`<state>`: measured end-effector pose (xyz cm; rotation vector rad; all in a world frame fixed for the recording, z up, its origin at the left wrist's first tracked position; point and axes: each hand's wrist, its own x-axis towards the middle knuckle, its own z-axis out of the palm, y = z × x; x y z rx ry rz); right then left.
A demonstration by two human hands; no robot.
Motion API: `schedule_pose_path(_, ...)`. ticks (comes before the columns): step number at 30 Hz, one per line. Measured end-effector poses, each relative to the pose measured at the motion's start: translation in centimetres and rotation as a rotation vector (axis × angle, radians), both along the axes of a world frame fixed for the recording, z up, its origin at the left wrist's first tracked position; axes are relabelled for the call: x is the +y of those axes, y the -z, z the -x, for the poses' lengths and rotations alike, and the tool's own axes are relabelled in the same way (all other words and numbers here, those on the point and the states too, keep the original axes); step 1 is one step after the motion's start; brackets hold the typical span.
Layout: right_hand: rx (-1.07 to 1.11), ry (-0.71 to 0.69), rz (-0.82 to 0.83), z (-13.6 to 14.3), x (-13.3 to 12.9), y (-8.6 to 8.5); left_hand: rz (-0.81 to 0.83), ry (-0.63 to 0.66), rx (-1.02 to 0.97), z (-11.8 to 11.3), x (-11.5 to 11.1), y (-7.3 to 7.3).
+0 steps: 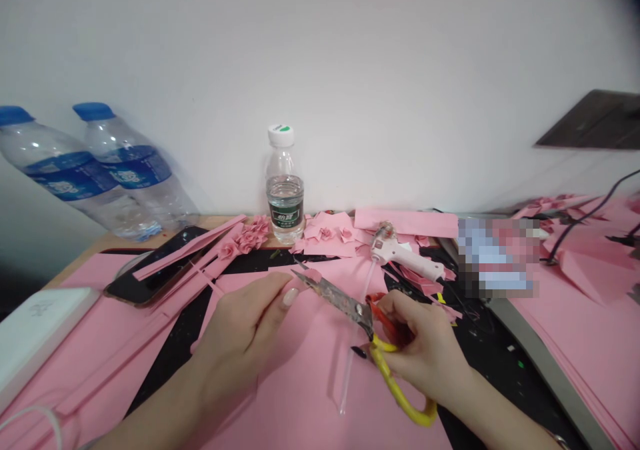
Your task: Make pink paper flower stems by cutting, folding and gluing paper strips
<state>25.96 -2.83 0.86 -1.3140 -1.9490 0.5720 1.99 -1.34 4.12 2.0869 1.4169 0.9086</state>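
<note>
My right hand (430, 340) grips a pair of scissors (343, 301) by its red and yellow handles. The worn metal blades point left and are slightly apart at the tips. A small pink paper piece (313, 275) shows at the blades, right beside the fingertips of my left hand (245, 320). My left thumb and index finger are pinched together on that piece, most of which they hide. Under both hands lies a large pink paper sheet (305, 383). A clear glue stick (347, 377) runs down over the sheet from a white hot glue gun (405, 257).
A small water bottle (285, 203) stands by the wall, with pink paper roses (250, 237) nearby. Two large bottles (137, 170) lean at the left. A phone (150, 277) lies under paper strips, near a white box (45, 330). Pink sheets (585, 343) and a dark cable (575, 227) occupy the right.
</note>
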Motion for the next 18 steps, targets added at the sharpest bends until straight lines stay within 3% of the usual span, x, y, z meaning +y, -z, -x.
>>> schedule_pose_path(6, 0.021, -0.024, 0.138, -0.06, -0.04, -0.12, -0.007, 0.037, -0.022, 0.31, 0.07, 0.13)
schedule_pose_path(18, -0.038, -0.03, 0.185, 0.41, -0.55, -0.5, -0.087, 0.084, 0.008, 0.63, -0.28, 0.6)
